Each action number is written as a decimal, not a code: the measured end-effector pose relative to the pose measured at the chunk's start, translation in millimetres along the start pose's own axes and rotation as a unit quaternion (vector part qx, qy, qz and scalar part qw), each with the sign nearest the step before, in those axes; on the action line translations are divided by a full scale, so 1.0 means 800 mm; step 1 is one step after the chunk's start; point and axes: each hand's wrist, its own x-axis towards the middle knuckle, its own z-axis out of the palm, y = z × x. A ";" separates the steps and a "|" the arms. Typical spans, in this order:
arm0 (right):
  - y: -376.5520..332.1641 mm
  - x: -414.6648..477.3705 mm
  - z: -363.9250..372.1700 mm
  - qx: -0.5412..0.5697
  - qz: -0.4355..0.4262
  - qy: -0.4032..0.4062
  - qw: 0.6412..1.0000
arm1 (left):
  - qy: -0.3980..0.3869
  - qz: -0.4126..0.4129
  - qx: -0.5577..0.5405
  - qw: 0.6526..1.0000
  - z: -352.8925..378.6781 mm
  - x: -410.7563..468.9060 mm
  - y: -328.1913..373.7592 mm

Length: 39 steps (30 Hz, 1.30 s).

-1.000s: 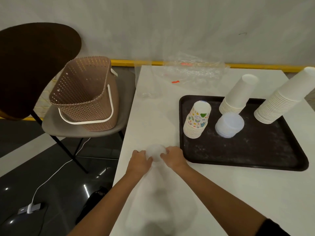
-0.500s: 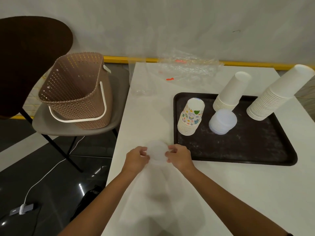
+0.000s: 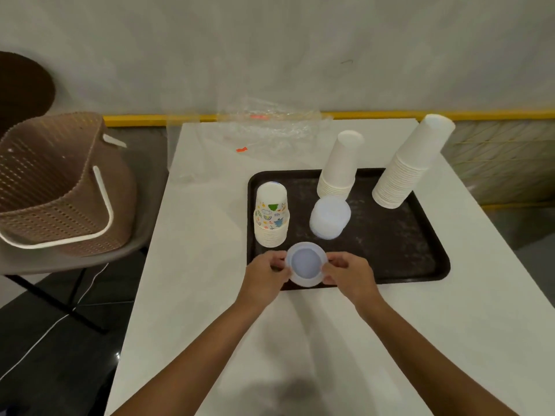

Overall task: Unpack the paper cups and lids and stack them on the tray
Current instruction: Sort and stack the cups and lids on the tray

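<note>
Translucent plastic, round and pale: a single lid [image 3: 305, 263] sits pinched between both hands at the near edge of the dark tray [image 3: 420, 265]. The left hand [image 3: 264, 279] grips its left rim and the right hand [image 3: 350, 274] its right rim, the fingers [image 3: 338, 261] of each curled in around the edge. Whether the lid touches the tray or hangs just above it cannot be told.

Just beyond the lid, at the tray's left side, stands a stack of patterned cups [image 3: 271, 217], upside down. Beside it to the right lies a stack of lids [image 3: 329, 217], leaning a little. Behind that stands a short stack of white cups [image 3: 341, 166], and at the far right corner a taller stack of white cups [image 3: 408, 163], both inverted and tilted.

The tray rests on a white surface [image 3: 204, 265]. Crumpled clear wrapping [image 3: 270, 130] lies at its far edge. To the left, a brown woven basket [image 3: 54, 187] sits on a grey chair [image 3: 141, 235].
</note>
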 end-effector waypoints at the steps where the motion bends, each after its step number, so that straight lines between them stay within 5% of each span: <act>1: -0.001 0.007 -0.013 0.008 0.000 0.004 1.000 | -0.004 0.009 0.002 1.000 0.010 0.004 0.010; 8: -0.017 0.064 -0.076 0.034 -0.015 0.018 0.999 | 0.020 0.053 0.029 0.998 0.064 0.051 0.064; 24: -0.039 0.153 -0.086 -0.020 -0.047 -0.032 0.998 | 0.128 -0.007 0.049 0.991 0.098 0.123 0.091; 39: -0.021 0.157 -0.081 0.023 -0.001 -0.047 0.999 | 0.124 -0.042 -0.007 0.991 0.098 0.121 0.084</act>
